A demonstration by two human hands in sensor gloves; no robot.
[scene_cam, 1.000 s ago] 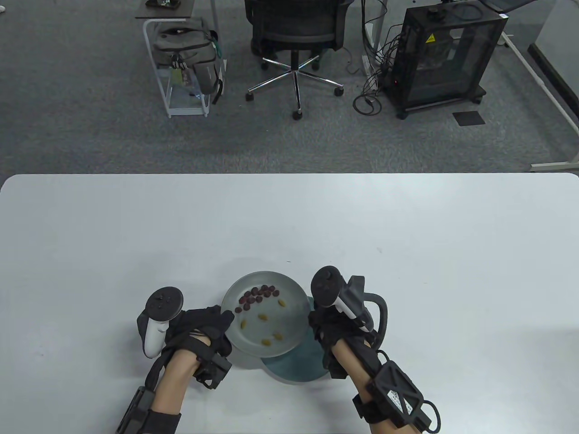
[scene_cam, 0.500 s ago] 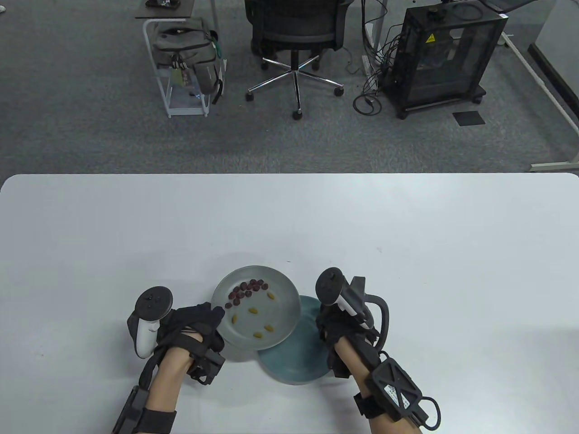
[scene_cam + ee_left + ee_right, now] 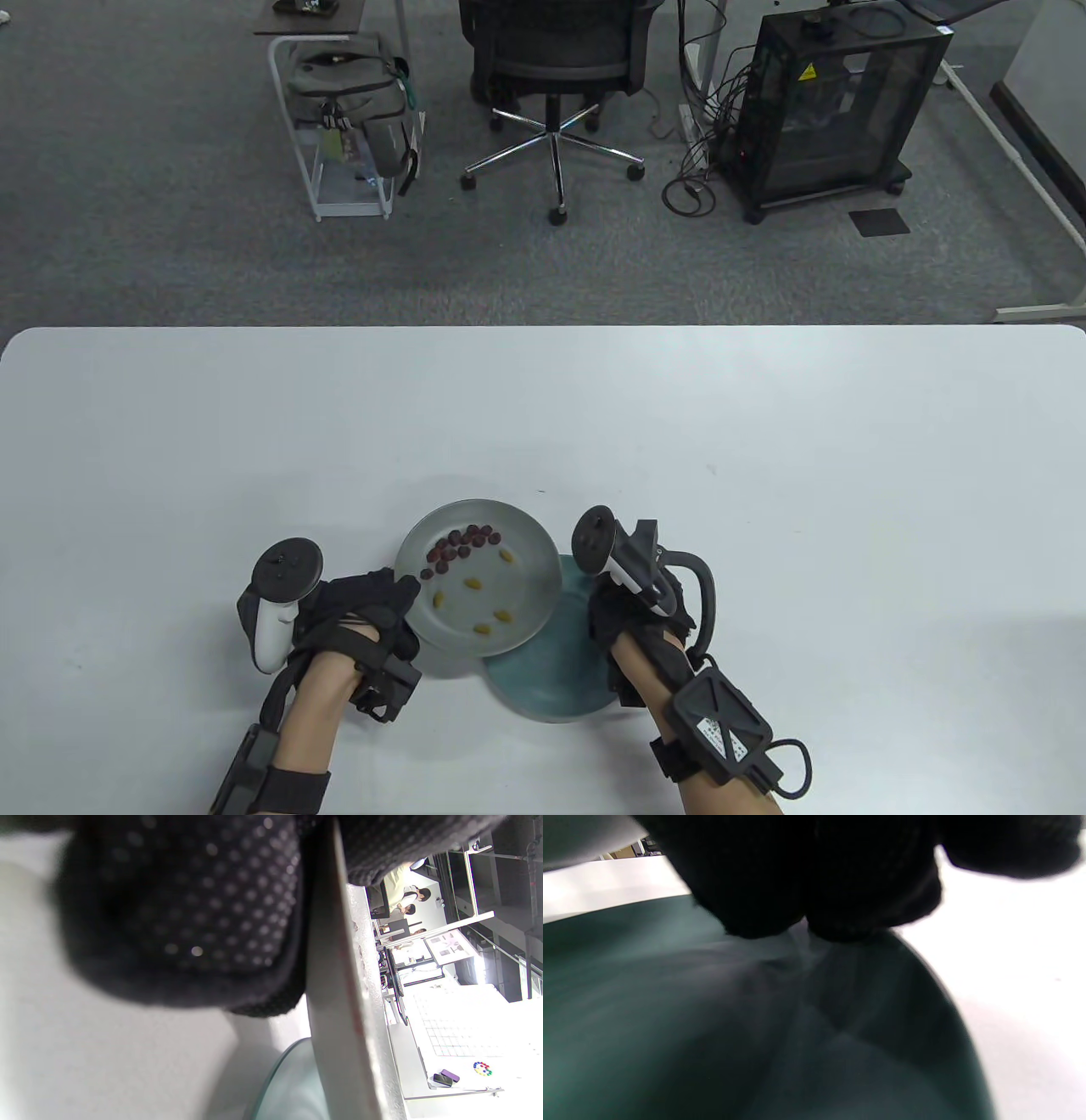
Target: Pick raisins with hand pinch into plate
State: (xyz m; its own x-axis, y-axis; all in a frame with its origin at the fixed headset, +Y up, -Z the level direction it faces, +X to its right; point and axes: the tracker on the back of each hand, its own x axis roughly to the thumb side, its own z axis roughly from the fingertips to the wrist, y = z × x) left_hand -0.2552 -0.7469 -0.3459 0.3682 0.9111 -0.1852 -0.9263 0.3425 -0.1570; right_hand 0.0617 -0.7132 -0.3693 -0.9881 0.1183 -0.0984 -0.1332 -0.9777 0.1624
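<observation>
Hardly any legible writing in any view.

A yellow triangular warning sign [image 3: 807, 71] sits on the black cabinet [image 3: 836, 102] at the upper right of the table view; its symbol is too small to make out. A white label [image 3: 722, 737] with dark print lies on the black wrist module at the lower right of that view, its print unreadable. The wrist views show no text.

Even overhead light, sharp table view; blurred, glare-washed wrist views.
</observation>
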